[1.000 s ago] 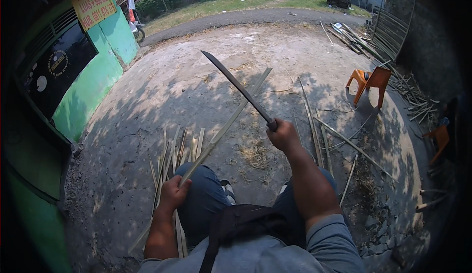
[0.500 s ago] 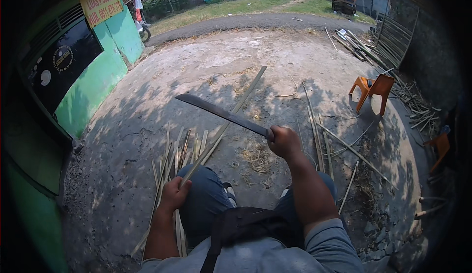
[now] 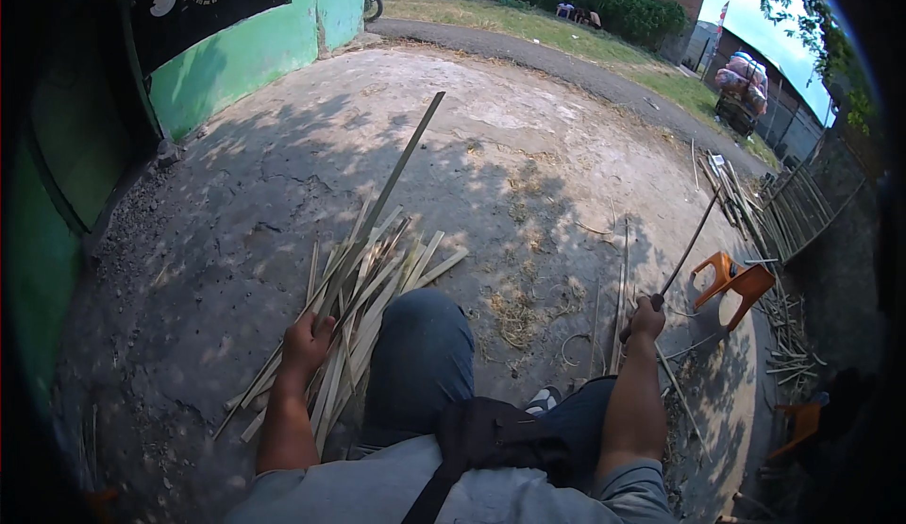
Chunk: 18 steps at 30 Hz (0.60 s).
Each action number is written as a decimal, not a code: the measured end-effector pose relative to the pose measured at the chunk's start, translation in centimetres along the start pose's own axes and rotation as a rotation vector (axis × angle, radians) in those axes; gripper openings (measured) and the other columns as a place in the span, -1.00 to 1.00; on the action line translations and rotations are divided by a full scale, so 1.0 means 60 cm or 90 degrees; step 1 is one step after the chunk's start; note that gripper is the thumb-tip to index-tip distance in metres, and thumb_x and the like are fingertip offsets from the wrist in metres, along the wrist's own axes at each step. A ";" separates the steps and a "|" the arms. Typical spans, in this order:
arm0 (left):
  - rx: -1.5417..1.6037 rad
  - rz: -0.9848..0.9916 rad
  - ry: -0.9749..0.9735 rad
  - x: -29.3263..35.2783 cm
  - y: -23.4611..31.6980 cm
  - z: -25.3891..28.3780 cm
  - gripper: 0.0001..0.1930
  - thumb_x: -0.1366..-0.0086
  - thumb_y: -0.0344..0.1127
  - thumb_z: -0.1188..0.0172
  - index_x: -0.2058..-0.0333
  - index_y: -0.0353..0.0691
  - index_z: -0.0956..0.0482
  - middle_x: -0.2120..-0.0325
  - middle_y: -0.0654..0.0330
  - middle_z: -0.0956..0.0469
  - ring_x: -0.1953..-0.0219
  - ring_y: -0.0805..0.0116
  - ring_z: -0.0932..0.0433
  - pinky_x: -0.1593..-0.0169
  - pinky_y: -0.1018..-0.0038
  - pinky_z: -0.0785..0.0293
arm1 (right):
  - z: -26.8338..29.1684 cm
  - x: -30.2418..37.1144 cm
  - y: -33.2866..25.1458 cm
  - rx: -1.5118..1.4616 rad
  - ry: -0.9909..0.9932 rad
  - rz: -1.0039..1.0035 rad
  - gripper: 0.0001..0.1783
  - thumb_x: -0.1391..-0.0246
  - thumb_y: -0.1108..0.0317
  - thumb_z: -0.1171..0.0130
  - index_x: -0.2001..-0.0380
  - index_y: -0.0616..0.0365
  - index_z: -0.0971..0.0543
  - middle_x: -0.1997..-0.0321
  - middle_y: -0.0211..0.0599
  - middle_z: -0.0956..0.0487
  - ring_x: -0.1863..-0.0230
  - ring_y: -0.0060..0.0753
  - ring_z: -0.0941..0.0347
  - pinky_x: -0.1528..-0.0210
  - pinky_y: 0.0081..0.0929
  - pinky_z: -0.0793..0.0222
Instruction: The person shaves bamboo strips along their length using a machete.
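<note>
My left hand (image 3: 308, 343) is closed around the lower part of a long bamboo strip (image 3: 401, 167), which slants up and away over the ground. Beneath and beside it, a loose pile of split bamboo strips (image 3: 415, 262) lies left of my left knee. Out to the right, my right hand (image 3: 645, 320) grips the handle of a machete (image 3: 694, 241). Its blade points up and away, seen nearly edge-on as a thin dark line, well apart from the strip.
An orange plastic chair (image 3: 741, 283) stands at the right, near heaped bamboo pieces (image 3: 793, 335) along the wall. More long strips (image 3: 621, 288) lie beyond my right knee. A green wall (image 3: 241, 76) borders the left; a loaded cart (image 3: 743, 94) stands by the road.
The machete has swung from across the strip out to the right. My left hand has shifted left with the strip, over the pile. The whole view has turned and tilted.
</note>
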<state>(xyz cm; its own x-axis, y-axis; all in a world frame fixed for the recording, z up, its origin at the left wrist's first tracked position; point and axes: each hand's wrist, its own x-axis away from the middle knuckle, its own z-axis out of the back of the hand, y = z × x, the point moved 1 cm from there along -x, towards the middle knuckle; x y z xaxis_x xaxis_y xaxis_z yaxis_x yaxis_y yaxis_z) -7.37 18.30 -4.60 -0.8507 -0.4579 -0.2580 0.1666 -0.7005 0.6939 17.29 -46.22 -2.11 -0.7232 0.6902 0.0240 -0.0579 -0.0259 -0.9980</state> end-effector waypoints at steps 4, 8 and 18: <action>-0.015 0.019 0.006 0.002 -0.048 0.014 -0.50 -0.49 0.12 -0.23 0.25 -0.32 -0.62 0.42 -0.16 -0.67 0.26 -0.29 -0.69 0.23 0.08 -0.53 | 0.055 -0.038 -0.008 -0.018 -0.009 0.101 -0.81 -0.08 0.32 -0.33 0.44 0.05 -0.49 0.59 -0.51 -0.41 0.68 -0.52 -0.32 0.58 -0.40 -0.23; -0.026 0.075 0.007 0.019 -0.087 0.046 -0.51 -0.49 0.11 -0.24 0.23 -0.32 -0.63 0.39 -0.18 -0.69 0.24 -0.32 -0.68 0.19 0.00 -0.54 | 0.083 0.029 -0.063 -0.006 -0.040 0.160 -0.79 -0.11 0.36 -0.37 0.46 0.04 -0.49 0.61 -0.53 -0.42 0.68 -0.58 -0.31 0.57 -0.46 -0.22; -0.222 0.219 -0.051 0.054 -0.282 -0.031 -0.30 -0.29 0.09 -0.44 -0.23 -0.21 -0.43 -0.16 -0.14 -0.45 -0.21 -0.22 -0.48 -0.25 -0.02 -0.45 | 0.408 0.088 0.115 0.238 -0.004 0.052 -0.78 -0.02 0.33 -0.47 0.36 0.05 -0.58 0.53 -0.51 -0.45 0.58 -0.52 -0.36 0.51 -0.40 -0.23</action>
<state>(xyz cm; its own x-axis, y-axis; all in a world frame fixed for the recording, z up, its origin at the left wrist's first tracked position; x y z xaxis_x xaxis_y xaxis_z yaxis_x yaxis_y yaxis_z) -12.01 27.62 -18.42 -0.7507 -0.6605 0.0085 0.5897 -0.6643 0.4592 -3.80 -60.45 -7.45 -0.7404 0.6701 -0.0536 -0.2460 -0.3443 -0.9061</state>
